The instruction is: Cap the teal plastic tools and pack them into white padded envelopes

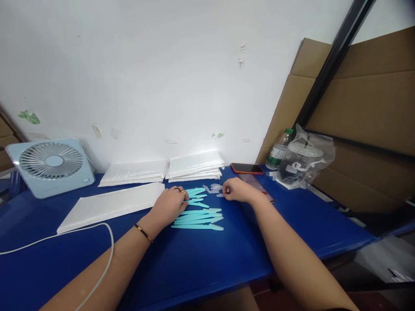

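Note:
Several turquoise eyebrow razors (199,219) lie side by side on the blue tabletop, with their blade ends to the right. My left hand (171,201), wearing rings, is closed over the handle ends of the upper razors (197,199). To the right of these is a small heap of translucent plastic blade caps (214,188). At the heap's right edge my right hand (235,190) is in a pinch, its fingertips at one cap (220,195). The fingers partly hide what is between them.
White padded mailers (194,166) are stacked by the wall, and another mailer (113,205) lies left of my hand. Phones (248,168), a bottle (279,151) and a bagged jar (301,162) stand right. A fan (53,166) is left; a white cable (110,233) crosses my left forearm.

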A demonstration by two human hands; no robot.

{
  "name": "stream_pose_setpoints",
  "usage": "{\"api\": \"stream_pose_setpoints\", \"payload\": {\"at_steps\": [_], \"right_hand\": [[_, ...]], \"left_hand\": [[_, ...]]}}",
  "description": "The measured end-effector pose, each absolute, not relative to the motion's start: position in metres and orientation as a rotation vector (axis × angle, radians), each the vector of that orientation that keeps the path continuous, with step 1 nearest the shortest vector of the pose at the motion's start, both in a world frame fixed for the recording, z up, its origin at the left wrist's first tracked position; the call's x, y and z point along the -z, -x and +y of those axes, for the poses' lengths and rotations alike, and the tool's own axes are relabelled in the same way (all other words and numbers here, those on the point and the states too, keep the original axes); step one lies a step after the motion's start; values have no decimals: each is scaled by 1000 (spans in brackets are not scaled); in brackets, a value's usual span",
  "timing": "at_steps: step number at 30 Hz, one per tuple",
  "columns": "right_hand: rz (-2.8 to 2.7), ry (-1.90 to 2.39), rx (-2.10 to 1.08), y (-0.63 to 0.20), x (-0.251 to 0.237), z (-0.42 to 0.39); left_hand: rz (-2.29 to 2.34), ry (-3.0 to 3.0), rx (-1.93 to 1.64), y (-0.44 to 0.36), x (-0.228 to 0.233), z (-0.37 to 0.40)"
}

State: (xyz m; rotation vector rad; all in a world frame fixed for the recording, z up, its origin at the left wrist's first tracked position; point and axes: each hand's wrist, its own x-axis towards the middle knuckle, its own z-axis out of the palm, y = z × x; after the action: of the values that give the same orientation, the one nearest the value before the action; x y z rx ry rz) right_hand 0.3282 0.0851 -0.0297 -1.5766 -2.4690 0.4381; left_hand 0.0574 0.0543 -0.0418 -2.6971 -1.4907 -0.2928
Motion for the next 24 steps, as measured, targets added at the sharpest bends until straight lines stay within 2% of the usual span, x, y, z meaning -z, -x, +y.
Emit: {"api": "stream_pose_setpoints", "payload": {"at_steps": [7,16,24], "right_hand": [[-2510,1417,-307,-315,36,85],[-2413,1198,-793,-307,26,72],[-2490,1192,-618,-298,28,71]], "left_hand": [[-1478,2727,401,-58,40,53],[-1452,2715,445,-61,37,51],[-1449,2711,395,-66,36,50]]}}
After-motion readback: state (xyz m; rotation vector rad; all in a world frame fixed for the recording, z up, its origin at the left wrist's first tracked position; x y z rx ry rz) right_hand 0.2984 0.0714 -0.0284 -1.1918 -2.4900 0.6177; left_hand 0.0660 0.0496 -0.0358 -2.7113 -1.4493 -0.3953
